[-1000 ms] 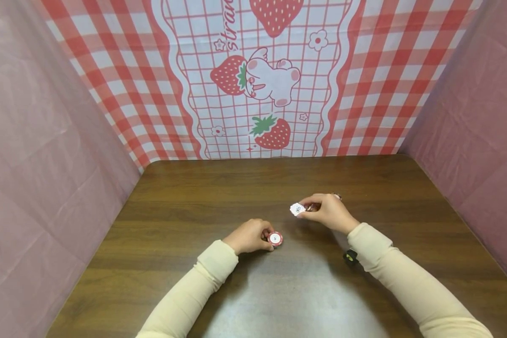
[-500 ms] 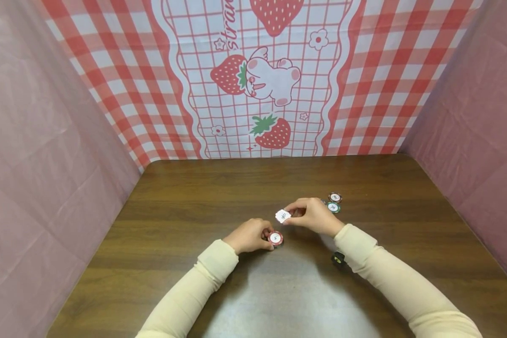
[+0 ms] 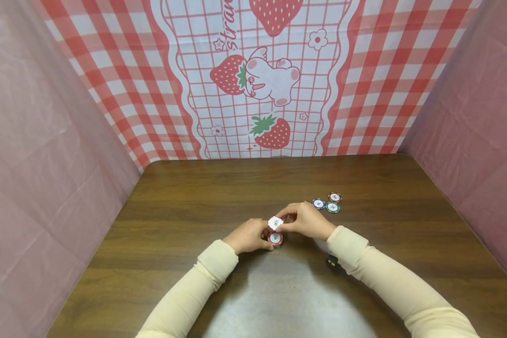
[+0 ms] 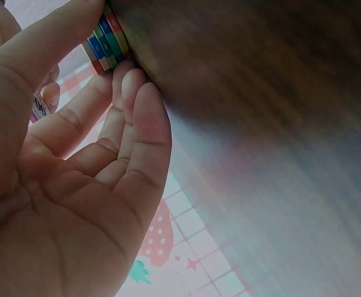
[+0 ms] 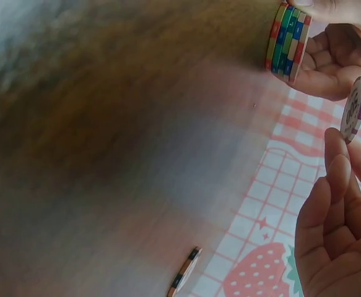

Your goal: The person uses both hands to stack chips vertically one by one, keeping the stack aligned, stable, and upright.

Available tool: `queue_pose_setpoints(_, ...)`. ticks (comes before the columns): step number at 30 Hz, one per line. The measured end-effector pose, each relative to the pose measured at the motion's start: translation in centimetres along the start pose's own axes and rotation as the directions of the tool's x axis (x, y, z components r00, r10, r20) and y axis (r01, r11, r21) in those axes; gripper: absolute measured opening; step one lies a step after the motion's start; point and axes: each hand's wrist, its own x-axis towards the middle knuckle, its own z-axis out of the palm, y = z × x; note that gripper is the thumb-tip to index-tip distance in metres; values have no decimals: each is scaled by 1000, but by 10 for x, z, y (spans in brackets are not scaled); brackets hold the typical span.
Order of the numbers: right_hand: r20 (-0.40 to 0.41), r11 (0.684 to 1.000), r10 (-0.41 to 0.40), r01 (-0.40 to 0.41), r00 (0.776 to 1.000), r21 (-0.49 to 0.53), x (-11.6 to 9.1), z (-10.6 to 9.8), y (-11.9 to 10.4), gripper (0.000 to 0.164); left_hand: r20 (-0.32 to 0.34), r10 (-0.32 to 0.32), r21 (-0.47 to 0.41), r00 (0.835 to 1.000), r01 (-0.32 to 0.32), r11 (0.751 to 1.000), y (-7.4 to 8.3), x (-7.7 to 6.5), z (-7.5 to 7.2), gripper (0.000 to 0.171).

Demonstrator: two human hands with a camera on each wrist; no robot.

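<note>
A short stack of poker chips [image 3: 275, 239], red on top with green and blue edges below, stands on the table in the head view. My left hand [image 3: 250, 235] grips the stack's side between thumb and fingers; the left wrist view shows the layered edges of the chip stack [image 4: 109, 44]. My right hand [image 3: 307, 221] pinches a pale poker chip [image 3: 275, 223] by its edge. In the right wrist view this single chip [image 5: 352, 111] reads 500 and is tilted, apart from the stack. In the head view it is just behind the stack's top.
Behind my right hand lie a blue chip [image 3: 318, 203], a green chip [image 3: 333, 207] and a brownish chip [image 3: 334, 197]. Another chip is mostly hidden by the hand. The wooden table [image 3: 211, 188] ends at a strawberry-print cloth [image 3: 274, 94]. Pink cloths flank both sides.
My right hand has moved left and toward me with the pale chip, bringing it close to the stack and uncovering the loose chips. My left hand has stayed at the stack.
</note>
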Motion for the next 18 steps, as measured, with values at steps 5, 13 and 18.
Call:
queue_pose_setpoints(5, 16, 1000, 8, -8, 1000, 0, -1, 0, 0, 23, 4, 1, -5, 1000, -1, 1000, 0, 0, 0, 29)
queue_pose_setpoints(13, 37, 999, -39, 40, 999, -7, -3, 2, 0, 21, 8, -8, 12, 1000, 8, 1000, 0, 1, 0, 28)
queue_pose_setpoints(18, 73, 998, -57, 60, 996, -36, -5, 4, -2, 21, 10, -20, 35, 1000, 19, 999, 0, 0, 0, 30)
